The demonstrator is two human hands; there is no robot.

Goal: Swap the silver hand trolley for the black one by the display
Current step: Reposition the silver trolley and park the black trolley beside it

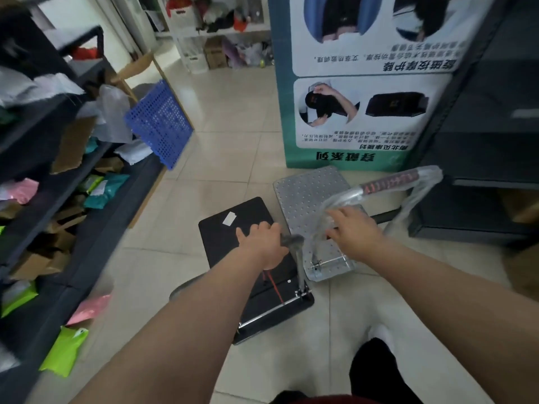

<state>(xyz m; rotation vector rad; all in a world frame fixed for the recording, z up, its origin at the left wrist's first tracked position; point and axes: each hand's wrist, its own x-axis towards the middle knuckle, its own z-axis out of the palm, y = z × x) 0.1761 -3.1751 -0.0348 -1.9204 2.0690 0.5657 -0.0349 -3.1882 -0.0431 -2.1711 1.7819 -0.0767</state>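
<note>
The black hand trolley (230, 228) stands on the tiled floor in the middle, a white label on its flat deck. My left hand (259, 243) is closed around its grey handle bar. To its right sits the silver hand trolley (306, 193), its perforated deck close to the foot of the green display board (344, 158). Its handle is wrapped in clear plastic with a red grip. My right hand (354, 231) rests on that plastic-wrapped handle, fingers curled over the left end.
Dark shelving (43, 182) with parcels and bags lines the left wall, a blue plastic crate (159, 123) leaning at its end. A dark rack (481, 170) stands on the right beside the display. My foot in a white sock (382, 336) is at the bottom. Open tiled floor stretches ahead.
</note>
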